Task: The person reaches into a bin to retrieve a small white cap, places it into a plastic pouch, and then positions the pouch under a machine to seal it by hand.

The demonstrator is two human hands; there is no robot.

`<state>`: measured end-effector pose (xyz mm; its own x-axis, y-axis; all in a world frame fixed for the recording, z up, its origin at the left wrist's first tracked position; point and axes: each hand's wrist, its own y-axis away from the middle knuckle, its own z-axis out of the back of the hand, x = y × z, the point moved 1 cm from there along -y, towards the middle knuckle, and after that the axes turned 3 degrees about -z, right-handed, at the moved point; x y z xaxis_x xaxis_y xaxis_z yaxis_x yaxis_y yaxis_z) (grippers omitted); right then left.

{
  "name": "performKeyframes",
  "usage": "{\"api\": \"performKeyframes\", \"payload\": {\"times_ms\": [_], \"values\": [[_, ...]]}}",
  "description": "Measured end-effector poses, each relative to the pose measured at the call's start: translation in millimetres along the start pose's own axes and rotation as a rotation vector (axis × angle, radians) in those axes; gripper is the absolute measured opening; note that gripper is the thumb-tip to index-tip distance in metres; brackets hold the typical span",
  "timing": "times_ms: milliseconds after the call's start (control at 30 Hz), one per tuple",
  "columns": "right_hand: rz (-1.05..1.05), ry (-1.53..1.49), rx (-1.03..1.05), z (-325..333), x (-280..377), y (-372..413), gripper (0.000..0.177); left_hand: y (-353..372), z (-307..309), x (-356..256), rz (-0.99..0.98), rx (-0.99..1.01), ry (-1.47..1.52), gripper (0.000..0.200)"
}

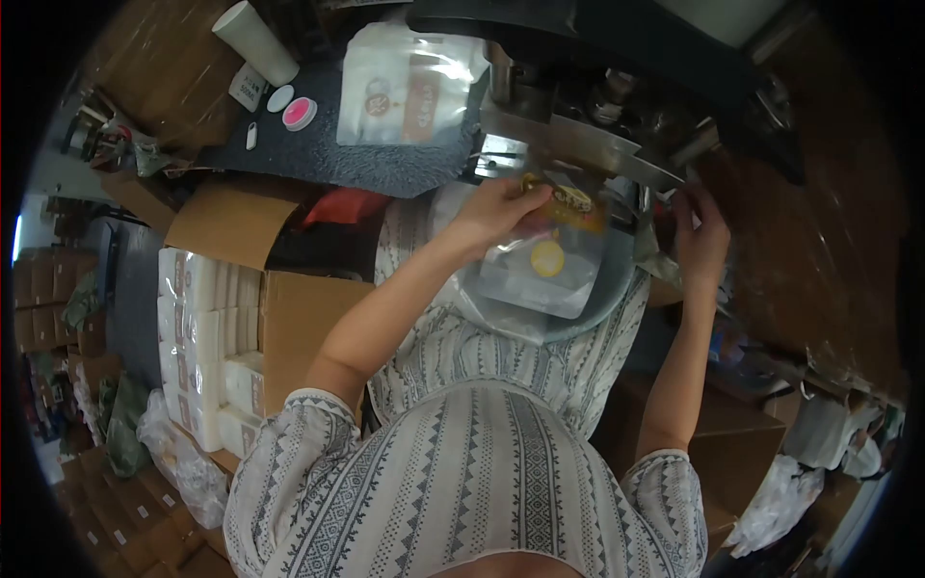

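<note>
My left hand [506, 212] pinches the upper left edge of a clear plastic pouch [540, 275] with a gold printed top and a yellow round mark. The pouch hangs over a round pale basin [578, 332] on the lap. Just above it is the metal jaw of a dark machine [578, 140]. My right hand [701, 231] is raised at the machine's right end, its fingers bent near a strip of clear film; whether it grips anything cannot be made out.
A grey cloth-covered ledge [385, 164] holds a white pouch [409, 91], a pink round tin [300, 114] and a white cup [255, 43]. An open carton [313, 328] stands at the left beside stacked white packs [207, 337]. Another carton [723, 433] is at the lower right.
</note>
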<state>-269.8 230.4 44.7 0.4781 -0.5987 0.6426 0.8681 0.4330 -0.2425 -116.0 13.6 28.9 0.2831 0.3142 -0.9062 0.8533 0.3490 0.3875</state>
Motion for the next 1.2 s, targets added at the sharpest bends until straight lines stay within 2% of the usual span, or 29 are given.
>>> {"api": "performKeyframes", "payload": {"times_ms": [33, 100, 133, 167, 200, 233, 267, 333, 367, 400, 433, 467, 533, 567, 633, 667, 733, 767, 833, 867, 900, 967, 1000, 1033, 1067, 1100, 1133, 1167, 1200], "values": [[0.141, 0.218, -0.071, -8, -10, -8, 0.024, -4, 10, -1, -0.019, -0.016, -0.004, 0.030], [0.236, 0.244, -0.072, -25, -33, -12, 0.024, -17, 41, 0, -0.338, -0.039, -0.630, 0.034], [0.314, 0.290, -0.063, -29, -35, -16, 0.024, -22, 60, -7, -0.619, -0.301, -0.736, 0.039], [0.330, 0.282, -0.066, -29, -30, -20, 0.024, -36, 87, -15, -0.800, -0.490, -0.968, 0.046], [0.187, 0.297, 0.003, -27, -26, -18, 0.022, -45, 109, -12, -0.965, -0.673, -1.203, 0.054], [0.041, 0.313, 0.070, -23, -20, -14, 0.020, -44, 113, 1, -0.846, -0.743, -1.511, 0.062], [0.048, 0.311, 0.071, -16, -11, -10, 0.020, -40, 117, 15, -0.844, -0.750, -1.511, 0.062], [-0.103, 0.193, 0.104, -1, 6, 1, 0.022, -12, 105, 34, -0.953, -0.452, -1.496, 0.067], [-0.109, 0.191, 0.106, 4, 6, 5, 0.022, 7, 97, 27, -0.916, -0.449, -1.463, 0.048], [-0.128, -0.003, 0.176, 7, 5, 11, 0.024, 14, 102, 23, -0.909, -0.439, -1.464, 0.048], [-0.148, -0.196, 0.246, 11, 7, 15, 0.026, 21, 111, 23, -0.759, -0.457, -1.375, 0.036], [-0.162, -0.191, 0.251, 14, 14, 18, 0.026, 27, 115, 24, -0.611, -0.469, -1.282, 0.024], [-0.047, -0.425, 0.436, 6, 51, 25, 0.028, 47, 98, 17, -0.653, -0.498, -1.231, 0.017], [-0.067, -0.422, 0.432, 0, 64, 28, 0.028, 57, 89, 13, -0.703, -0.544, -1.180, 0.012], [0.140, -0.431, 0.405, -15, 90, 31, 0.026, 68, 80, 9, -0.703, -0.523, -1.169, 0.011], [0.127, -0.428, 0.403, -20, 97, 31, 0.026, 72, 76, 7, -0.710, -0.528, -1.159, 0.010], [0.426, -0.254, 0.286, -26, 108, 30, 0.025, 79, 64, 0, -0.697, -0.484, -1.159, 0.010], [0.421, -0.254, 0.285, -26, 110, 29, 0.025, 80, 59, -1, -0.688, -0.452, -1.160, 0.010], [0.594, -0.231, 0.308, -25, 112, 31, 0.023, 80, 53, 0, -0.736, -0.366, -1.164, 0.008], [0.586, -0.231, 0.308, -24, 110, 33, 0.023, 80, 49, 1, -0.783, -0.283, -1.162, 0.007], [0.553, -0.258, 0.392, -23, 108, 35, 0.025, 78, 47, 4, -0.782, -0.275, -1.161, 0.007], [0.517, -0.279, 0.472, -20, 102, 35, 0.027, 67, 43, 12, -0.740, 0.035, -1.099, 0.009], [0.355, -0.348, 0.528, -21, 98, 33, 0.028, 62, 38, 13, -0.741, 0.041, -1.094, 0.009], [0.194, -0.415, 0.580, -21, 93, 32, 0.030, 53, 33, 16, -0.492, 0.147, -0.933, 0.011], [0.191, -0.413, 0.578, -24, 86, 31, 0.030, 45, 28, 19, -0.243, 0.248, -0.767, 0.014], [0.121, -0.448, 0.453, -28, 76, 28, 0.029, 34, 24, 19, -0.247, 0.250, -0.766, 0.014], [0.055, -0.483, 0.327, -28, 68, 26, 0.029, 22, 21, 19, -0.110, 0.259, -0.514, 0.019], [0.057, -0.482, 0.326, -25, 63, 26, 0.029, 11, 18, 19, 0.029, 0.265, -0.260, 0.024], [0.028, -0.481, 0.283, -22, 58, 26, 0.027, 0, 14, 16, 0.027, 0.266, -0.260, 0.024]]}}
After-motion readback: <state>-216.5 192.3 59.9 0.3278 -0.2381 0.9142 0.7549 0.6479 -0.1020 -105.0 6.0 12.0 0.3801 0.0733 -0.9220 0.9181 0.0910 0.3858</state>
